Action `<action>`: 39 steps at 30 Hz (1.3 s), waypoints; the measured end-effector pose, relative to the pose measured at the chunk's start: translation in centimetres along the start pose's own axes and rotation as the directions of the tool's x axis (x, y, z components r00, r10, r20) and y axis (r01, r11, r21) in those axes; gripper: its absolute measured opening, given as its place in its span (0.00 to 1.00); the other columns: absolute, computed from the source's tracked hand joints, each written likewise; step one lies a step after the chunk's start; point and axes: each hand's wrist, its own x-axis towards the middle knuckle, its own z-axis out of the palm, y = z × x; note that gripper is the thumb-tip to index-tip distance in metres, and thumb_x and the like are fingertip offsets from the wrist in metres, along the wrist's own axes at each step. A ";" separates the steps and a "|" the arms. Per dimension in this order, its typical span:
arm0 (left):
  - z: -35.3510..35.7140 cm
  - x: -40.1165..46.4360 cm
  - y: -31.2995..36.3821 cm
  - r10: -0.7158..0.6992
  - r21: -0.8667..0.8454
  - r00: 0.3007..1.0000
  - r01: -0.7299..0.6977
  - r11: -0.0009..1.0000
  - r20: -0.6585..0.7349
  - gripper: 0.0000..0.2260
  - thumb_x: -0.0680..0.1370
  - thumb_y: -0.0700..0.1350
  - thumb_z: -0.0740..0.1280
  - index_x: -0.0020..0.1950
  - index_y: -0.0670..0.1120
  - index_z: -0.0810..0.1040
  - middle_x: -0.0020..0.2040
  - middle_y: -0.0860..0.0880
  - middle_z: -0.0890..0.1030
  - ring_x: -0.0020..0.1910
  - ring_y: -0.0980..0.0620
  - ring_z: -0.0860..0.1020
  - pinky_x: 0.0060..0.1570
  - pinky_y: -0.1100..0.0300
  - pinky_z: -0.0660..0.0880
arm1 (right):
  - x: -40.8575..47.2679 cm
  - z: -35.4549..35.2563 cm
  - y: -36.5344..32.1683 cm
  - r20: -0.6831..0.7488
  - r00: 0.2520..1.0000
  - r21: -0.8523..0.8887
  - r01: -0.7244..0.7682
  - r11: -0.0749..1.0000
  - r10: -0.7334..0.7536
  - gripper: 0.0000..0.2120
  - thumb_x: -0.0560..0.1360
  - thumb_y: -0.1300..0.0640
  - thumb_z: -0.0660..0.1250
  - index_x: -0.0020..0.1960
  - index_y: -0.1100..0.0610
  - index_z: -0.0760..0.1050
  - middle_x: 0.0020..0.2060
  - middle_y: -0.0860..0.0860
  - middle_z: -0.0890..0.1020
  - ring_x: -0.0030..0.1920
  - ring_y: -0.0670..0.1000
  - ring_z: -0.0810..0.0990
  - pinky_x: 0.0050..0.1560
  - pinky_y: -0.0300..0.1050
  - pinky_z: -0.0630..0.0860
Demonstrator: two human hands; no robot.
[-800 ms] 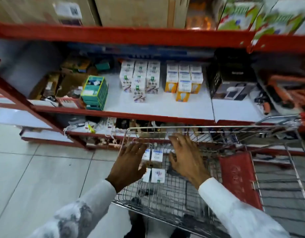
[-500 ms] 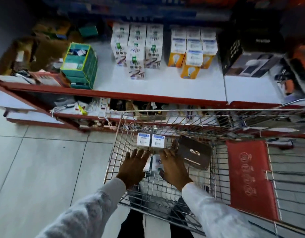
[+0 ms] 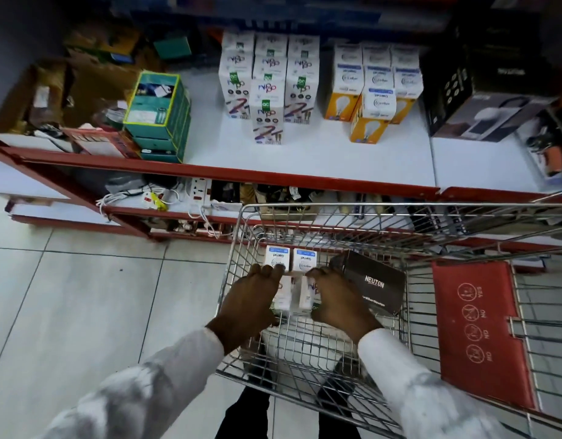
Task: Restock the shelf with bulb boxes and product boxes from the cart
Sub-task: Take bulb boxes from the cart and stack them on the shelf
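Note:
Both my hands are down inside the wire cart (image 3: pixel 241 248). My left hand (image 3: pixel 251 299) and my right hand (image 3: pixel 333 299) press from either side on a pair of white bulb boxes (image 3: pixel 300 294) lying between them. Just beyond my fingertips lie two more white bulb boxes (image 3: pixel 290 259) with blue labels. A black box marked NEUTON (image 3: pixel 373 282) leans right of my right hand. On the white shelf (image 3: pixel 305 156) above stand white product boxes (image 3: pixel 268 87) and yellow-bottomed bulb boxes (image 3: pixel 373 90).
A stack of green boxes (image 3: pixel 157 117) stands left on the shelf, and a large black appliance box (image 3: pixel 476 99) stands at its right. The cart's red child seat flap (image 3: pixel 482 334) is to my right. Power strips and cables (image 3: pixel 178 198) lie on the lower shelf. Grey tiled floor (image 3: pixel 83 296) is on the left.
My view has tilted down from the shelf to the cart. Both hands have dropped from the cart's rim into the basket and closed in on the white boxes.

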 end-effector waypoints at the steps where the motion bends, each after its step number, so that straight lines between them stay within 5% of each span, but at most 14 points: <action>1: -2.0 -1.0 -0.1 0.006 -0.023 1.000 -0.007 1.000 -0.017 0.38 0.68 0.42 0.73 0.74 0.48 0.59 0.65 0.46 0.75 0.65 0.45 0.72 0.54 0.48 0.79 | -0.6 -1.9 -0.6 -0.012 1.000 0.037 -0.003 0.999 0.004 0.37 0.61 0.56 0.78 0.67 0.51 0.70 0.62 0.52 0.78 0.63 0.57 0.74 0.58 0.47 0.75; 8: -14.5 -6.1 -2.1 0.023 -0.066 0.977 -0.038 0.997 -0.211 0.34 0.68 0.47 0.74 0.71 0.53 0.63 0.62 0.49 0.75 0.56 0.48 0.77 0.49 0.55 0.80 | -2.6 -14.5 -4.9 -0.202 0.979 0.159 0.039 0.986 -0.006 0.39 0.57 0.56 0.80 0.64 0.46 0.68 0.53 0.49 0.76 0.52 0.51 0.75 0.48 0.49 0.77; 15: -21.3 -0.8 -7.5 -0.005 -0.010 0.909 0.002 1.000 -0.417 0.34 0.60 0.46 0.77 0.65 0.51 0.70 0.54 0.47 0.78 0.54 0.43 0.77 0.46 0.46 0.81 | 1.6 -23.0 -7.4 -0.354 0.934 0.017 0.047 0.999 -0.038 0.38 0.58 0.57 0.80 0.66 0.54 0.71 0.59 0.54 0.73 0.61 0.56 0.71 0.55 0.52 0.76; 19: -23.6 3.8 -9.3 -0.043 -0.028 0.872 0.034 0.999 -0.488 0.35 0.61 0.43 0.78 0.68 0.46 0.73 0.60 0.43 0.75 0.57 0.38 0.77 0.51 0.44 0.80 | 5.6 -25.6 -7.7 -0.430 0.902 -0.026 0.008 1.000 -0.018 0.36 0.59 0.58 0.80 0.65 0.55 0.73 0.59 0.55 0.73 0.62 0.58 0.71 0.53 0.49 0.76; 29: -25.2 12.8 -11.7 -0.101 -0.058 0.856 0.082 0.995 -0.508 0.35 0.63 0.42 0.77 0.69 0.46 0.72 0.59 0.39 0.73 0.50 0.32 0.80 0.52 0.41 0.80 | 14.2 -26.6 -7.1 -0.484 0.874 -0.191 -0.061 0.980 -0.040 0.31 0.61 0.60 0.79 0.63 0.58 0.75 0.60 0.58 0.75 0.61 0.60 0.71 0.53 0.57 0.79; 39: -26.0 15.7 -11.5 -0.129 -0.124 0.865 0.078 0.989 -0.485 0.31 0.65 0.39 0.78 0.67 0.46 0.74 0.60 0.39 0.70 0.48 0.34 0.80 0.52 0.44 0.80 | 17.3 -26.6 -6.8 -0.466 0.879 -0.255 -0.022 0.967 -0.103 0.33 0.64 0.60 0.77 0.67 0.58 0.72 0.63 0.57 0.73 0.66 0.58 0.70 0.53 0.51 0.77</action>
